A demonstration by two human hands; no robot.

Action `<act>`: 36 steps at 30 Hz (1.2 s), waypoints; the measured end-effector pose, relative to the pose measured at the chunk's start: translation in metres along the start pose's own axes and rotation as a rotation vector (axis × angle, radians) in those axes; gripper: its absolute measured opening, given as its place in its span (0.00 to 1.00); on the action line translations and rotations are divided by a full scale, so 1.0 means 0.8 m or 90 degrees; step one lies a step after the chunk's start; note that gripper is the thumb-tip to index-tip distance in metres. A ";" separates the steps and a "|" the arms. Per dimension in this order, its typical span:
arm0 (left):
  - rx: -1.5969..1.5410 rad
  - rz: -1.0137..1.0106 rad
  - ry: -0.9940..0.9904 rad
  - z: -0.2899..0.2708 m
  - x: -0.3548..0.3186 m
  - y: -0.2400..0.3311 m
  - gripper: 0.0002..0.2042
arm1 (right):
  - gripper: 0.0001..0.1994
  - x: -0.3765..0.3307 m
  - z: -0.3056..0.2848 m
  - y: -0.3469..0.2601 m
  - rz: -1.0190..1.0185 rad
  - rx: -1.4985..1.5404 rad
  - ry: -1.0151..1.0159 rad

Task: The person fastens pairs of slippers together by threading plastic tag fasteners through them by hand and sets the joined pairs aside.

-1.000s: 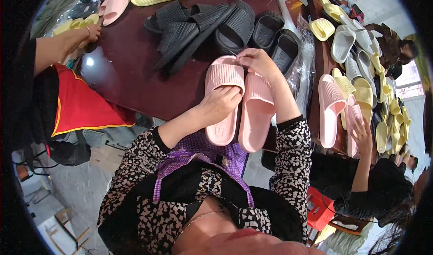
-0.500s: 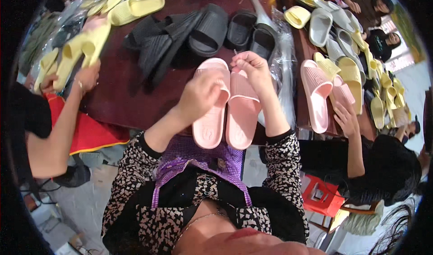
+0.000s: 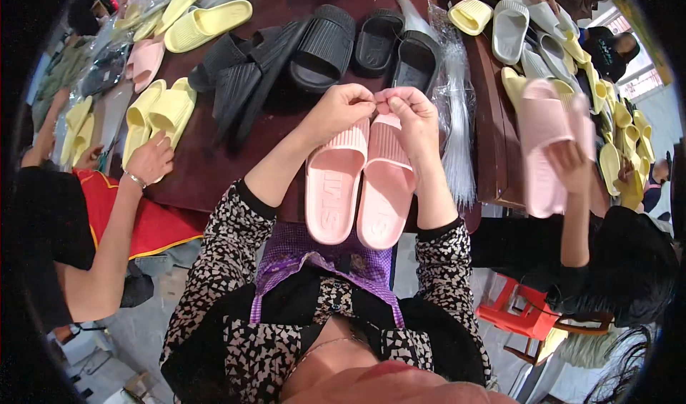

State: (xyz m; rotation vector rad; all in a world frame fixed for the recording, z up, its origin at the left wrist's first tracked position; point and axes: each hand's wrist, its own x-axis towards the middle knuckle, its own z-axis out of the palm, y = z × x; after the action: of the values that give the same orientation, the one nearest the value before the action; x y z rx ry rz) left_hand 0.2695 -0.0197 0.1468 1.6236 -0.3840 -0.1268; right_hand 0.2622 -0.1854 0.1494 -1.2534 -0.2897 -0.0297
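Note:
A pair of pink slide slippers lies side by side at the table's near edge, the left slipper (image 3: 333, 189) touching the right slipper (image 3: 386, 200), open heels toward me. My left hand (image 3: 336, 114) is pinched closed above the left slipper's toe. Beside it my right hand (image 3: 414, 121) is also closed, thumb against forefinger, over the right slipper's toe. The fingertips of both hands meet between the two toes. What they grip is too small to make out. Just beyond my hands stand black slides (image 3: 321, 53).
More black slides (image 3: 246, 82) are piled left of centre. A bundle of thin clear plastic strands (image 3: 454, 146) lies right of my hands. At left a co-worker's hand (image 3: 150, 159) touches yellow slides (image 3: 171, 111); at right another co-worker holds pink slides (image 3: 543, 132).
My left hand has moved from the left slipper's strap up to my right hand. The left co-worker's yellow slides are now on the table; the right co-worker has lifted pink slides.

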 end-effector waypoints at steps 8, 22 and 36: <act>-0.168 -0.065 0.098 0.006 -0.022 0.024 0.04 | 0.06 -0.017 0.007 -0.024 0.047 -0.084 0.052; -0.264 -0.077 0.123 0.003 -0.028 0.024 0.03 | 0.02 -0.033 0.017 -0.014 -0.201 -0.530 0.014; -0.246 -0.088 0.120 0.002 -0.029 0.024 0.02 | 0.04 -0.029 0.019 -0.016 -0.186 -0.588 0.009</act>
State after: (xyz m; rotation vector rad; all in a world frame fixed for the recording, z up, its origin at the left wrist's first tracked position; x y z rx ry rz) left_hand 0.2441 -0.0144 0.1625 1.2663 -0.0923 -0.1412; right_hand 0.2342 -0.1783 0.1605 -2.1121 -0.4697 -0.4673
